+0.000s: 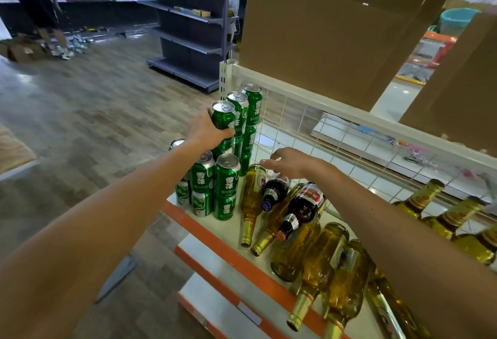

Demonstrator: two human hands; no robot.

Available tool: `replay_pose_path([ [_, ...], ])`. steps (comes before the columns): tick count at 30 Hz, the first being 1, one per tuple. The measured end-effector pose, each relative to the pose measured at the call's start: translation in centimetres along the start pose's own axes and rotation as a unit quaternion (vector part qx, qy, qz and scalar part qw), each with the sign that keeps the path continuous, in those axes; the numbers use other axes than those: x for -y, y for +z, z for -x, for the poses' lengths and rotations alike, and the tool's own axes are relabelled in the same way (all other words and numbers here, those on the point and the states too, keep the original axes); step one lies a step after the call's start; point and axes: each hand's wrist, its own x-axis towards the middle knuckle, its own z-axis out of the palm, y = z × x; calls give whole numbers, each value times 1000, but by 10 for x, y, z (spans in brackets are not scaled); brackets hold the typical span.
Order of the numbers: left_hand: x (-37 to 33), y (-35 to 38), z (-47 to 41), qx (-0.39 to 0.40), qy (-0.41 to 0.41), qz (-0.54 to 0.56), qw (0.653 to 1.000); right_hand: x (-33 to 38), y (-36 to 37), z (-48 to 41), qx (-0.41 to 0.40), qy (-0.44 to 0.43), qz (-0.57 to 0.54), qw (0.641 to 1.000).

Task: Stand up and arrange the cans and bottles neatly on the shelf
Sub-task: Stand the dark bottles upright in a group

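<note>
Cans (227,180) stand stacked in tiers at the left end of the shelf (223,227), packed close so each tier carries the next. The left hand (205,131) wraps its fingers round a green can (223,120) at the top of the stack, probably seating it squarely on the one below. The right hand (289,162), fingers loosely spread and holding nothing, hovers over the lying bottles (295,220) tumbled just right of the stack, likely to pick one. Upright bottles (419,201) stand further right.
</note>
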Motion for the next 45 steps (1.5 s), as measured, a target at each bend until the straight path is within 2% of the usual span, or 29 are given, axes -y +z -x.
replay_pose_path([
  [8, -15, -11, 7, -18, 29, -20, 999, 2, -6, 10, -6, 9, 2, 1000],
  [11, -29, -11, 15, -91, 126, -87, 984, 1, -8, 18, -12, 14, -5, 1000],
  [14, -50, -4, 26, -130, 254, -86, 955, -4, -10, 32, -21, 31, -17, 999],
  [16, -61, 8, 33, -95, 298, -81, 946, -12, -11, 45, -31, 49, -18, 998],
  [18, -67, 27, 40, -28, 317, -84, 944, -22, -10, 61, -33, 77, -15, 996],
  [24, -71, 110, 77, 150, 324, -117, 927, -73, 1, 127, -48, 186, -36, 981],
  [28, -78, 164, 116, 252, 328, -145, 899, -113, 18, 182, -55, 254, -29, 965],
  [32, -91, 209, 157, 333, 336, -182, 862, -149, 38, 239, -90, 277, -65, 955],
  [36, -105, 238, 194, 356, 350, -191, 845, -179, 48, 291, -83, 320, -72, 941],
  [40, -110, 239, 208, 350, 346, -194, 848, -201, 54, 301, -74, 351, -96, 929],
  [45, -90, 208, 182, 315, 308, -212, 872, -187, 61, 268, -65, 305, -87, 946],
])
